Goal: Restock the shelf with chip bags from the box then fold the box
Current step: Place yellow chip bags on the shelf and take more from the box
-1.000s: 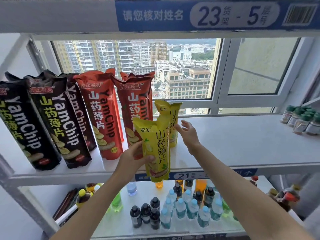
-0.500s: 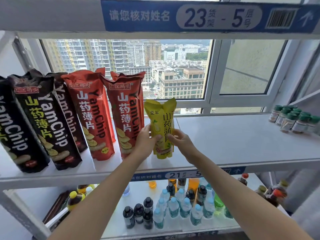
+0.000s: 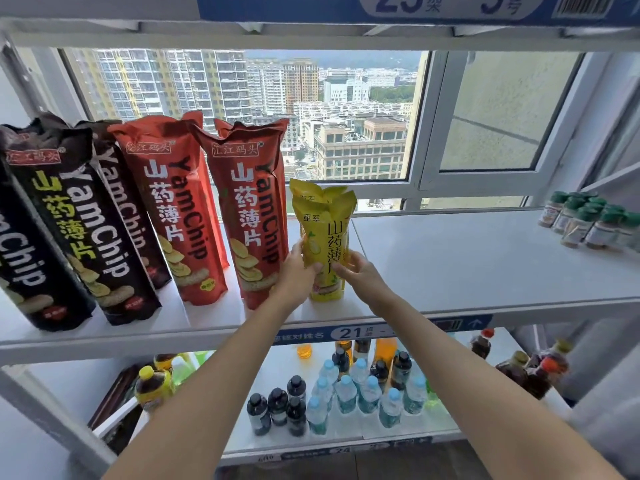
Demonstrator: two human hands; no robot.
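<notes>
My left hand [image 3: 296, 271] and right hand [image 3: 360, 271] hold the front yellow chip bag [image 3: 329, 237] upright on the white shelf [image 3: 485, 258], a second yellow bag [image 3: 304, 190] just behind it. Red bags [image 3: 249, 209] and black bags [image 3: 79, 230] lean to my left. Green-capped jars [image 3: 588, 220] stand far right; bottles [image 3: 346, 393] fill the shelf below.

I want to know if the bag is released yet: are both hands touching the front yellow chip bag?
Touching. The head view shows the left hand against the left side of the front yellow chip bag and the right hand with fingers on its lower front.
</notes>
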